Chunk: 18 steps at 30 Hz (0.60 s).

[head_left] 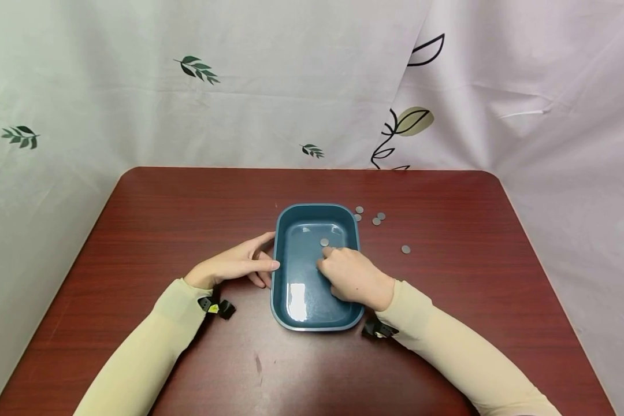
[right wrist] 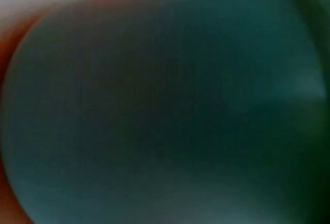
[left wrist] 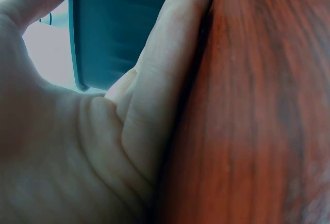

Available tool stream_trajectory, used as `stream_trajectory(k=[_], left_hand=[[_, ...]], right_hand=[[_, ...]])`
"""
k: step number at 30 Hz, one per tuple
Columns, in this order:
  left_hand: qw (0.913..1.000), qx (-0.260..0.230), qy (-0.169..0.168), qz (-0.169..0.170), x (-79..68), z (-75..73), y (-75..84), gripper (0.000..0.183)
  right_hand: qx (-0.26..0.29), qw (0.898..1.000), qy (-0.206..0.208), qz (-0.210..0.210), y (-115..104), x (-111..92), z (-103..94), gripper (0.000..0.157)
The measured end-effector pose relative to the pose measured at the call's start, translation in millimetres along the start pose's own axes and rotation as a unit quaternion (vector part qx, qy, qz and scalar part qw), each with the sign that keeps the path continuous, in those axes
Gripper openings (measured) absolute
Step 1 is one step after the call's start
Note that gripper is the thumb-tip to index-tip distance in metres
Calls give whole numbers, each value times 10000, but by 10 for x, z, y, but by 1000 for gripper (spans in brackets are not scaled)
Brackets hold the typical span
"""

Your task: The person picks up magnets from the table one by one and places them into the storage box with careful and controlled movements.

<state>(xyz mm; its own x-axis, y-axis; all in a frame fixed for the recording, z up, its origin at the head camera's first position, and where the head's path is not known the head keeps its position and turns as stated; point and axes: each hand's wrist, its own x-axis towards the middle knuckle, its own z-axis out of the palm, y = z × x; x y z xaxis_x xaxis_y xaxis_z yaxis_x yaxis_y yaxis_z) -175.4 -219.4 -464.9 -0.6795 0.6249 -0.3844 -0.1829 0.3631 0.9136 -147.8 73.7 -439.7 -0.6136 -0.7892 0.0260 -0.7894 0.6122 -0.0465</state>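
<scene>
Well, my left hand (head_left: 239, 264) lay spread against the left side of the blue tray (head_left: 297, 254), while my right hand (head_left: 352, 275), whether pinching anything I couldn't tell, curled inside near a coin (head_left: 325, 242).

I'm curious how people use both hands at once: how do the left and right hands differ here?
The left hand is outside the blue tray, while the right hand reaches over its inside. The left hand's thumb extends to the tray's edge; the right hand's fingers bend down near a coin. Both hands are bare.
</scene>
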Motion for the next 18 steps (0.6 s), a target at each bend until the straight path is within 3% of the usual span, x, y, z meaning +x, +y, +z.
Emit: stream_trajectory(k=[18], left_hand=[[10000, -25, 13, -19, 14, -4, -18, 94]], right_hand=[[170, 9979, 614, -82, 20, -100, -40, 11]])
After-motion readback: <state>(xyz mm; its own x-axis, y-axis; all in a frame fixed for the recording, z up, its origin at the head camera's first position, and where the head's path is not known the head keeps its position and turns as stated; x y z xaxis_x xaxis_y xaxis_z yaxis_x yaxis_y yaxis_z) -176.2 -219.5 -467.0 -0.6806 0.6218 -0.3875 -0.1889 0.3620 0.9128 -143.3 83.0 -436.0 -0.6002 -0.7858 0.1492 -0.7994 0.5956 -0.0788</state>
